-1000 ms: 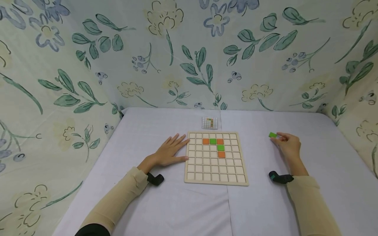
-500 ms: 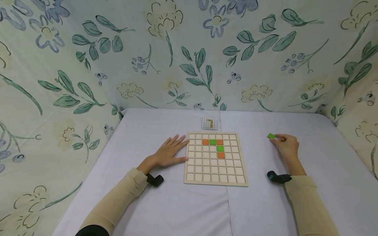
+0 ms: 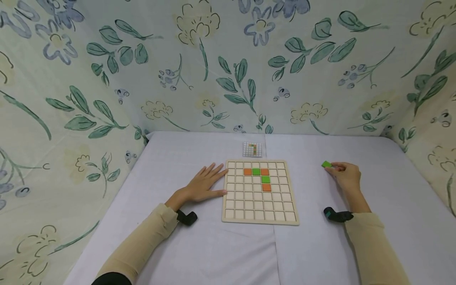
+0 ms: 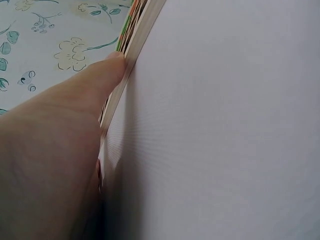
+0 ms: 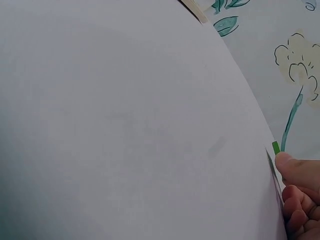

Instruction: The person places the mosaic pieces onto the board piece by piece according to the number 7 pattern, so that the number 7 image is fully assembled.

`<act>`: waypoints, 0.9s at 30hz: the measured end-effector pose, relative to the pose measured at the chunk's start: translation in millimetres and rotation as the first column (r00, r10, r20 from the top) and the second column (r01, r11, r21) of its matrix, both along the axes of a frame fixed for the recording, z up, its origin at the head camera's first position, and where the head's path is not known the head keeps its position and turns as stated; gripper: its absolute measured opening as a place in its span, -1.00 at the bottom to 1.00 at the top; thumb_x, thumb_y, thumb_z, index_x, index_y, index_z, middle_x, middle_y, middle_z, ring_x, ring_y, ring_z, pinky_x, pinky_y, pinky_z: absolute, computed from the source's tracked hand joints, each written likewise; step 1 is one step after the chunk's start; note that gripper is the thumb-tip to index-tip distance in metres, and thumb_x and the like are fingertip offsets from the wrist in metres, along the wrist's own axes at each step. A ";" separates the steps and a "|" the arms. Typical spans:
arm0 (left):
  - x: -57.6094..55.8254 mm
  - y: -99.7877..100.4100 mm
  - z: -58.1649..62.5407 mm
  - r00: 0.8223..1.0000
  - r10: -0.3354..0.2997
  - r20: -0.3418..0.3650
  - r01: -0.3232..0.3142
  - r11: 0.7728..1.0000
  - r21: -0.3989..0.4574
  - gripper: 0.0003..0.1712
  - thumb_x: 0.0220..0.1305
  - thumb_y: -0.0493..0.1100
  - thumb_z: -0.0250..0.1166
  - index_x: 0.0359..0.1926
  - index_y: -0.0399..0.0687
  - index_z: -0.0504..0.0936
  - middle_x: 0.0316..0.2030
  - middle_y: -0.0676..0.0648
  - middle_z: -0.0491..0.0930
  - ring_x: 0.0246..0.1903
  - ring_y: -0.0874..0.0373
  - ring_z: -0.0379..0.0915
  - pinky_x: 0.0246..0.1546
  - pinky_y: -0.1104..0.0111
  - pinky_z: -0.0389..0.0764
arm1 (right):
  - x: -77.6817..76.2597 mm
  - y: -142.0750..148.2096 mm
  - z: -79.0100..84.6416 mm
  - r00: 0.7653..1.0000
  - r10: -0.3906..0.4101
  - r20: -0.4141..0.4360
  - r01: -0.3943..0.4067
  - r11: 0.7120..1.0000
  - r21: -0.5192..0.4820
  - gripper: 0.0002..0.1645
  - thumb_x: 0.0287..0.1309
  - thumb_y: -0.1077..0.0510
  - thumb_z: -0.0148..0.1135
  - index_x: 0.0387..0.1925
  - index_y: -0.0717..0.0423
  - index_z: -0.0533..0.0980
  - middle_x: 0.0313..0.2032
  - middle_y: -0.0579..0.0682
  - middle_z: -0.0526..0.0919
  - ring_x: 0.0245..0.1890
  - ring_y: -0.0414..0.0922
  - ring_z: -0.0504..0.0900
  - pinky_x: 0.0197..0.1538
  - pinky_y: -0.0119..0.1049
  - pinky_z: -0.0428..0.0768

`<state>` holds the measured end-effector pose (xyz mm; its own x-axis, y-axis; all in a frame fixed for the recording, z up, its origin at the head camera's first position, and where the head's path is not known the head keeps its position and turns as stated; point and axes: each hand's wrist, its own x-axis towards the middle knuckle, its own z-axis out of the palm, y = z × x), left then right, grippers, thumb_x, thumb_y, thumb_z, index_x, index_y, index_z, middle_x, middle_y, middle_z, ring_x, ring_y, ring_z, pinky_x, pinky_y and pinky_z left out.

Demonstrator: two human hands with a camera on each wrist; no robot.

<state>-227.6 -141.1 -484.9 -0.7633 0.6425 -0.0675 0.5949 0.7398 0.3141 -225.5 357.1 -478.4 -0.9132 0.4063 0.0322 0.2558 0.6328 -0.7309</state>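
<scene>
A pale wooden grid board (image 3: 261,222) lies on the white cloth, with square cells. Several orange tiles (image 3: 247,171) and green tiles (image 3: 265,179) sit in its upper cells, in a row that turns downward. The left hand (image 3: 199,185) rests spread beside the board, thumb and fingertips touching its left edge; in the left wrist view the thumb (image 4: 107,70) presses against the rim. Off to the right of the board, the right hand (image 3: 347,176) pinches a green square tile (image 3: 326,164) between thumb and fingers. In the right wrist view only a sliver of that tile (image 5: 275,147) shows past the thumb.
Just behind the board lies a small card (image 3: 252,149) printed with a coloured grid pattern. The white table cloth (image 3: 306,245) has a seam running toward the front. A floral curtain (image 3: 228,71) hangs behind and at both sides of the table.
The right hand, pinching the green tile, has shifted slightly left and then held nearly still. The left hand and the tiles on the board stay as they were.
</scene>
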 end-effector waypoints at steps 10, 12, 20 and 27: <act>-1.0 -0.4 -1.1 1.000 0.000 0.006 0.000 1.000 -0.009 0.00 0.35 0.51 -0.06 0.61 0.19 -0.13 0.58 0.00 -0.27 0.54 -0.09 -0.46 0.45 -0.07 -0.34 | 10.2 3.3 7.6 0.994 0.105 -0.008 -0.105 0.985 -0.137 -0.46 0.27 0.11 0.37 0.14 0.42 0.53 -0.37 -0.12 0.52 -0.41 -0.33 0.41 -0.43 -0.56 0.46; -1.6 -0.6 -1.1 1.000 -0.001 0.004 0.001 1.000 -0.006 0.00 0.35 0.50 -0.06 0.61 0.20 -0.13 0.58 -0.01 -0.26 0.54 -0.09 -0.46 0.45 -0.07 -0.34 | 12.3 2.9 10.5 0.991 0.135 -0.009 -0.135 0.977 -0.165 -0.45 0.28 0.12 0.36 0.16 0.42 0.51 -0.36 -0.12 0.52 -0.40 -0.32 0.42 -0.42 -0.55 0.50; -2.3 -2.0 -3.6 1.000 0.002 0.004 -0.002 1.000 -0.006 -0.01 0.36 0.50 -0.07 0.61 0.24 -0.16 0.58 0.02 -0.29 0.54 -0.05 -0.50 0.45 -0.03 -0.39 | 20.1 -3.2 20.5 0.983 0.181 0.001 -0.179 0.972 -0.154 -0.39 0.24 0.03 0.39 0.14 0.40 0.54 -0.35 -0.13 0.54 -0.38 -0.28 0.42 -0.44 -0.51 0.49; -2.9 -1.8 -5.3 1.000 0.001 0.003 -0.001 1.000 -0.001 -0.01 0.36 0.51 -0.09 0.61 0.23 -0.16 0.58 0.02 -0.29 0.54 -0.05 -0.50 0.45 -0.04 -0.38 | 29.0 -15.7 29.1 0.976 0.217 0.001 -0.215 0.966 -0.146 -0.36 0.24 0.00 0.39 0.16 0.40 0.53 -0.27 -0.01 0.53 -0.33 -0.22 0.41 -0.41 -0.46 0.48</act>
<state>-230.5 -142.9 -490.3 -0.7635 0.6419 -0.0704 0.5934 0.7405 0.3154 -196.5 341.4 -449.4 -0.9797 0.1983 -0.0285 0.1376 0.5629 -0.8150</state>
